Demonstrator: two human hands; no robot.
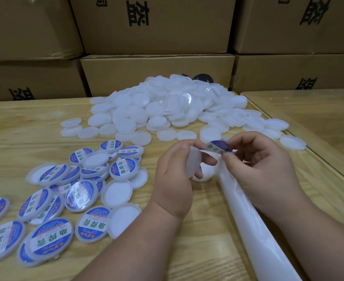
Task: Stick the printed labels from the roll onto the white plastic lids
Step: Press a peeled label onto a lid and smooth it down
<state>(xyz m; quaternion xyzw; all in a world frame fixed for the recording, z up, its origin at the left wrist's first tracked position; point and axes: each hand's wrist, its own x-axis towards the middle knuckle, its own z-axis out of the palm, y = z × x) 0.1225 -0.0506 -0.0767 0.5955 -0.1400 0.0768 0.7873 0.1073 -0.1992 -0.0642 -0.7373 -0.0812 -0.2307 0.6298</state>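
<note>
Our left hand (175,169) grips a bare white lid (193,163); our right hand (256,159) pinches a printed label (217,146), seemingly peeled free. Next we centre it and press flat.

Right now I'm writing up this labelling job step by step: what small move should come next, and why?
Probably bring the label down onto the blank lid. The right hand pinches the label just above the lid that the left hand holds, and the two are not yet joined.
</note>
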